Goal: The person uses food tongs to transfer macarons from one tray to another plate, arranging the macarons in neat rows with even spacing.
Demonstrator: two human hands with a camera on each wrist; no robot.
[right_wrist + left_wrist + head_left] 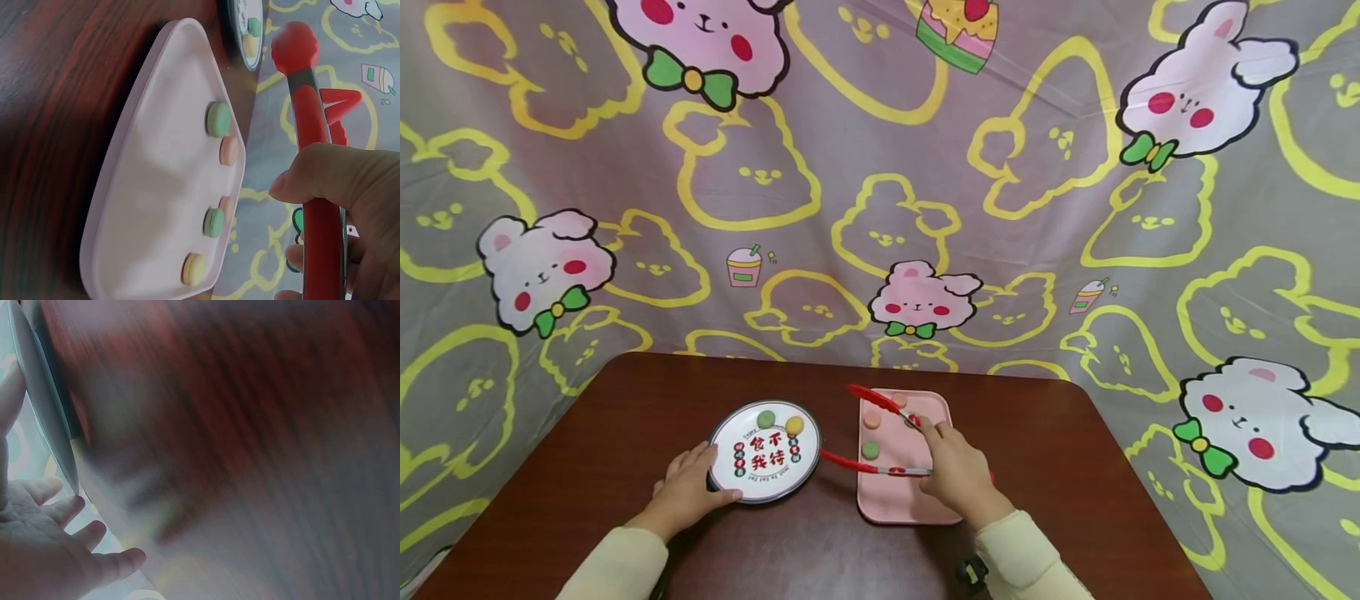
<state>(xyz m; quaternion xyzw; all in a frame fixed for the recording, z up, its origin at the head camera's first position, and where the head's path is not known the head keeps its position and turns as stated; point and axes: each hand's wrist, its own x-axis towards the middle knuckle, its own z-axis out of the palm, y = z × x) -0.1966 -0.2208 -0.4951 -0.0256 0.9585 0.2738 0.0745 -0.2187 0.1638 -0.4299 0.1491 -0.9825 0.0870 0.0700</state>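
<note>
My left hand [688, 487] rests at the left and near rim of a white plate [737, 479] with red lettering. In the left wrist view its fingers are extended and spread, with the fingertips right at the plate's edge. On the plate lie a green macaron [766, 418] and a yellow macaron [794, 426]. My right hand [958, 471] grips red-and-silver tongs [887, 471] over a pink tray [898, 504]. The tongs' two arms are spread wide, nothing between their tips. Macarons on the tray include a green macaron [219, 119], a pink macaron [229, 150] and a yellow macaron [194, 269].
Plate and tray stand side by side on a dark brown wooden table [820, 550], the tray on the right. A small black object [972, 573] lies near the right sleeve. Behind the table hangs a patterned cloth [820, 250].
</note>
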